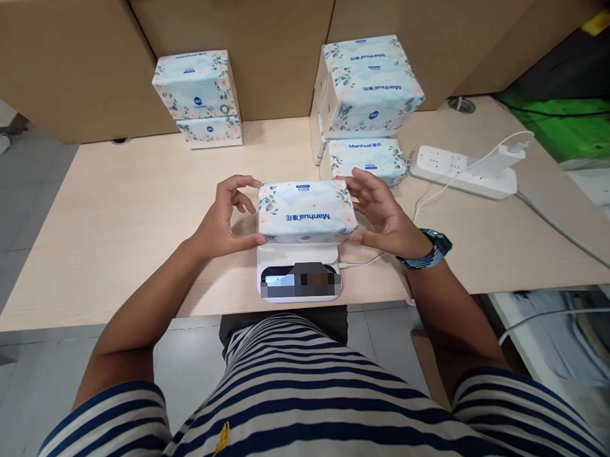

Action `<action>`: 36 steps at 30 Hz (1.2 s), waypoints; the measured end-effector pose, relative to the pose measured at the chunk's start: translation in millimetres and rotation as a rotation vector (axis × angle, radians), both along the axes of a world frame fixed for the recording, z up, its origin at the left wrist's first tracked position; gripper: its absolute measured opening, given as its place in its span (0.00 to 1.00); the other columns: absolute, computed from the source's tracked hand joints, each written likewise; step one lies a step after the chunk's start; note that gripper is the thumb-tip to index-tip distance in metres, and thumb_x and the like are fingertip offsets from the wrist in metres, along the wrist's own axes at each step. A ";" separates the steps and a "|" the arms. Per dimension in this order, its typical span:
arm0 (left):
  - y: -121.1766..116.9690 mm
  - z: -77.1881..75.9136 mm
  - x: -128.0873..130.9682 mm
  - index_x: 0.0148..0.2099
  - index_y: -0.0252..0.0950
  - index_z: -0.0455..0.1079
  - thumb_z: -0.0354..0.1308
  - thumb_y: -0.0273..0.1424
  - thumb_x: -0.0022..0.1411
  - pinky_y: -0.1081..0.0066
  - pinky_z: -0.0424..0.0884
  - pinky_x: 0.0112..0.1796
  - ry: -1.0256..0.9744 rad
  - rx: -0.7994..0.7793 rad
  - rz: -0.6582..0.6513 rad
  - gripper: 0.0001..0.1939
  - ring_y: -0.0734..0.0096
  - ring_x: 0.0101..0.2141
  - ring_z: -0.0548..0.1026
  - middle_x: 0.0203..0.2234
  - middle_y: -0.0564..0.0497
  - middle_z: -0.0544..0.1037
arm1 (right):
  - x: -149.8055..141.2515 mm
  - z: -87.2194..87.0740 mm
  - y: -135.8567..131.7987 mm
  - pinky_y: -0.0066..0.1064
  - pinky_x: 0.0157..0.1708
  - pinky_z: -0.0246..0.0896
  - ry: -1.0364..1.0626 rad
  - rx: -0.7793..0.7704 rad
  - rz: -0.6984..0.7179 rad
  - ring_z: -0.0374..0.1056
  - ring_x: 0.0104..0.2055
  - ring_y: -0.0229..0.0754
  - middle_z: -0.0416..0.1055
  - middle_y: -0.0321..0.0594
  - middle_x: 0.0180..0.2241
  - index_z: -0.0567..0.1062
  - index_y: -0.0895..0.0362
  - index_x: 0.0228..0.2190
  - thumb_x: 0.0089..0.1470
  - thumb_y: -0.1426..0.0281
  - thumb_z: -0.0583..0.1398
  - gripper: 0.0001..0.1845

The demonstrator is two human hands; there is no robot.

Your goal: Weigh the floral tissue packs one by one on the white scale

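A pack of tissues [307, 212] with a pale floral wrapper is over a white digital scale [298, 255], in front of my body. Whether the pack rests on the scale or hangs just above it, I cannot tell. My left hand [229, 214] grips its left end, thumb at the near corner and fingers at the far one. At the right end, my right hand [379, 216] holds it in the same way, with a watch on that wrist. The scale's display is partly blurred out.
Similar packs form a stack [197, 92] at the back left and a taller stack [368, 96] at the back right. A white power strip [463, 169] lies on the wooden table [124, 215] at the right, with cables. Cardboard panels [259, 50] line the back edge.
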State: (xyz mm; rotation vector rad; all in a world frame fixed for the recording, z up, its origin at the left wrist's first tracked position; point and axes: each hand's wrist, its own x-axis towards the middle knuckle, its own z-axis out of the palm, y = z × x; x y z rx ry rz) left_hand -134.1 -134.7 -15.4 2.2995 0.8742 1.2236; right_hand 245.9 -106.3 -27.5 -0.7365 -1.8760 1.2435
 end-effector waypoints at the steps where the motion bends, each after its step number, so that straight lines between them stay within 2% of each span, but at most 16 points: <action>1: 0.2 -0.9 1.0 0.70 0.52 0.54 0.75 0.59 0.55 0.61 0.80 0.40 -0.012 -0.010 -0.007 0.50 0.68 0.39 0.77 0.65 0.41 0.71 | -0.8 -0.8 0.5 0.54 0.78 0.58 0.004 -0.005 -0.002 0.54 0.80 0.55 0.60 0.34 0.76 0.57 0.30 0.73 0.46 0.48 0.79 0.61; 7: -3.7 2.9 5.2 0.58 0.48 0.56 0.76 0.46 0.60 0.64 0.80 0.40 -0.066 -0.088 -0.051 0.36 0.74 0.37 0.75 0.65 0.40 0.71 | -6.9 -5.1 2.8 0.53 0.75 0.62 0.073 0.015 0.013 0.61 0.76 0.54 0.64 0.37 0.73 0.58 0.31 0.72 0.46 0.51 0.80 0.60; 8: -4.7 4.3 5.5 0.57 0.47 0.56 0.76 0.45 0.60 0.64 0.80 0.40 -0.073 -0.088 -0.044 0.35 0.72 0.39 0.77 0.63 0.41 0.73 | -7.7 -5.9 3.0 0.53 0.75 0.62 0.084 0.017 0.017 0.62 0.76 0.54 0.64 0.38 0.73 0.58 0.31 0.72 0.46 0.52 0.80 0.59; 10: -6.5 7.1 5.5 0.53 0.46 0.57 0.77 0.43 0.59 0.63 0.79 0.42 -0.070 -0.083 -0.014 0.33 0.63 0.49 0.80 0.58 0.43 0.76 | -9.1 -7.5 3.0 0.54 0.75 0.62 0.096 0.008 0.013 0.62 0.76 0.55 0.64 0.39 0.74 0.60 0.33 0.71 0.47 0.52 0.80 0.57; 12: -8.1 9.4 5.1 0.51 0.45 0.57 0.77 0.43 0.59 0.60 0.79 0.46 -0.056 -0.079 0.012 0.32 0.55 0.60 0.77 0.55 0.42 0.78 | -10.4 -8.6 2.6 0.55 0.75 0.62 0.098 -0.001 -0.004 0.63 0.75 0.55 0.65 0.42 0.73 0.61 0.35 0.70 0.46 0.53 0.80 0.56; 14: -9.4 11.2 4.8 0.49 0.44 0.57 0.76 0.44 0.60 0.59 0.79 0.47 -0.040 -0.077 0.026 0.30 0.53 0.63 0.76 0.55 0.40 0.78 | -11.7 -9.1 2.0 0.55 0.75 0.63 0.103 0.004 -0.021 0.64 0.75 0.55 0.66 0.44 0.72 0.62 0.37 0.69 0.47 0.53 0.80 0.55; 20: -12.2 14.3 6.2 0.46 0.43 0.58 0.75 0.44 0.61 0.56 0.78 0.50 -0.027 -0.080 0.049 0.28 0.51 0.64 0.76 0.56 0.38 0.78 | -14.6 -7.5 0.6 0.56 0.74 0.64 0.119 0.026 -0.026 0.65 0.74 0.55 0.68 0.41 0.72 0.66 0.36 0.67 0.48 0.55 0.79 0.50; 26: -13.4 12.7 8.6 0.44 0.43 0.59 0.75 0.45 0.60 0.63 0.75 0.41 -0.041 -0.088 0.077 0.28 0.57 0.55 0.79 0.58 0.39 0.78 | -15.5 -7.5 1.3 0.56 0.73 0.66 0.116 0.030 -0.034 0.65 0.74 0.56 0.68 0.41 0.72 0.67 0.37 0.66 0.46 0.54 0.80 0.50; 32: -14.1 8.7 10.0 0.44 0.43 0.60 0.75 0.45 0.60 0.63 0.75 0.40 -0.066 -0.076 0.087 0.26 0.57 0.55 0.78 0.58 0.41 0.78 | -17.3 -7.5 0.3 0.58 0.79 0.57 0.143 0.058 -0.049 0.65 0.74 0.57 0.70 0.40 0.70 0.69 0.38 0.64 0.47 0.55 0.80 0.47; 36: -14.1 9.3 9.2 0.43 0.42 0.60 0.74 0.44 0.60 0.63 0.75 0.41 -0.035 -0.056 0.078 0.25 0.58 0.54 0.78 0.57 0.40 0.77 | -18.4 -7.2 -0.8 0.58 0.79 0.57 0.161 0.078 -0.039 0.65 0.74 0.56 0.70 0.40 0.70 0.70 0.38 0.64 0.48 0.58 0.79 0.45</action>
